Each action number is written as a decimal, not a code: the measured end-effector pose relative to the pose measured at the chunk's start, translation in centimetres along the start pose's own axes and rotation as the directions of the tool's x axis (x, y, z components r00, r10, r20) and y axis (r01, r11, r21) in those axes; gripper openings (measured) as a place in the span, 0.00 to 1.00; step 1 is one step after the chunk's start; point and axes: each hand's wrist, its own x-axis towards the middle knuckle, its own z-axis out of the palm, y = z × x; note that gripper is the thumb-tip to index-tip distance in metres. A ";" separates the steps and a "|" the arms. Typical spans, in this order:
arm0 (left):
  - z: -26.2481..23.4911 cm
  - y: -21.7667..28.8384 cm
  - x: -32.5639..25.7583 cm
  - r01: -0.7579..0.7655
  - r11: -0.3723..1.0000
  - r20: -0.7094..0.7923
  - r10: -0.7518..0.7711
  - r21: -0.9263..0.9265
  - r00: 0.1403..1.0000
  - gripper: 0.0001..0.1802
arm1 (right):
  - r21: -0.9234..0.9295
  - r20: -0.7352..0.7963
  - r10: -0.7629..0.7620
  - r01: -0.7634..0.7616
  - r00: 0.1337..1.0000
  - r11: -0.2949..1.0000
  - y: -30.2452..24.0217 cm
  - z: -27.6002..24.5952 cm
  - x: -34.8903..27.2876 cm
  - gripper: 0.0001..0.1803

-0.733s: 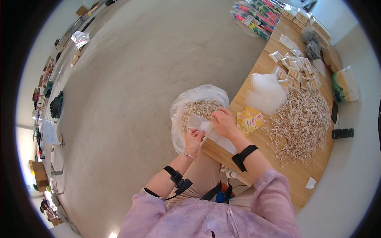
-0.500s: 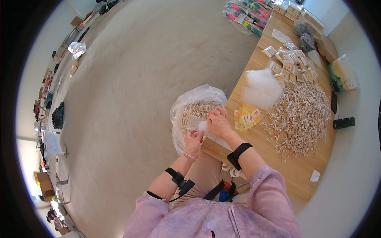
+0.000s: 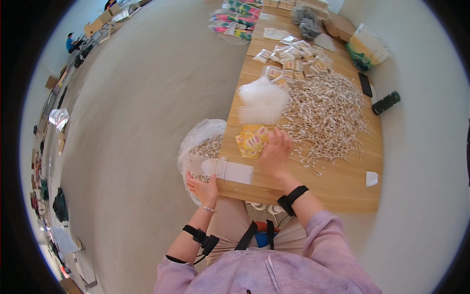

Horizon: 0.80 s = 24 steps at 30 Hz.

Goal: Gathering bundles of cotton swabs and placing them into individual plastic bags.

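My left hand [image 3: 201, 190] is beside a large clear plastic bag [image 3: 188, 139] full of cotton swabs [image 3: 208, 147], its thumb and fingers apart and swabs showing between them. Just above it, a white sheet-like piece [image 3: 238, 173] lies over the table's edge and reaches across the bag; a rounded white part is at its end. My right hand [image 3: 277, 149], slightly blurred, rests on the table at a small pile of yellow cards [image 3: 250, 142]. Its bent fingers are at the right-hand card's edge, fingertips partly hidden.
A big heap of cotton swabs [image 3: 325, 117] covers the right of the wooden table [image 3: 338, 191]. Behind lie a stack of clear sachets [image 3: 264, 100] and several filled packs [image 3: 293, 61]. A phone [image 3: 365, 85] and a black cylinder [image 3: 386, 103] are by the wall.
My hands have parted. The right moved from the bag to the yellow cards; the left let go of its pinch and lowered beside the bag. The head view has swung right.
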 end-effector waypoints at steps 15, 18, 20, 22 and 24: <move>12.0 12.9 -6.4 -0.864 0.454 0.582 0.771 -0.217 0.259 0.40 | -0.089 0.217 0.013 0.006 0.976 0.996 13.0 -6.9 -6.8 0.26; 14.1 13.9 -7.1 -0.846 0.451 0.645 0.743 -0.285 0.178 0.44 | -0.113 0.199 0.068 -0.046 0.978 0.992 14.8 -7.6 -7.2 0.27; 14.9 13.7 -7.6 -0.825 0.466 0.690 0.711 -0.321 0.133 0.45 | -0.089 0.195 0.076 -0.059 0.978 0.994 15.6 -8.2 -7.2 0.28; 14.8 12.9 -7.8 -0.806 0.447 0.658 0.746 -0.388 0.096 0.46 | -0.057 0.195 0.075 -0.066 0.978 0.996 15.5 -9.4 -7.0 0.30; 14.6 12.6 -8.2 -0.793 0.449 0.637 0.764 -0.411 0.103 0.43 | -0.006 0.244 0.007 -0.005 0.970 1.000 15.6 -10.7 -6.9 0.33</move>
